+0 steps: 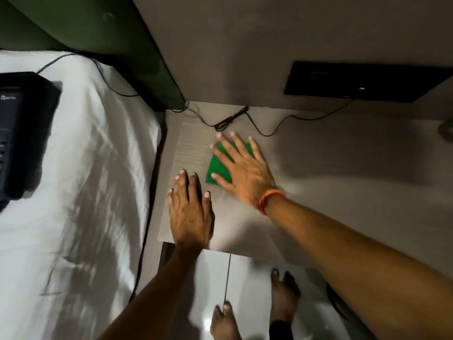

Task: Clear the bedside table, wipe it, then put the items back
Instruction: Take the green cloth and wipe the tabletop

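Fingers of the right hand spread flat on the green cloth; left hand lies open on the bedside table.

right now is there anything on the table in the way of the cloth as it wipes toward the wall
Yes. The black cable lies coiled on the bedside table just beyond the green cloth under the right hand. The left hand rests flat nearer the front edge, outside that path.

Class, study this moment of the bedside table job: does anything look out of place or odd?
Yes: a black telephone sits on the white bed, and its black cord trails across the bedside table. The right hand presses a green cloth; the left hand lies flat.
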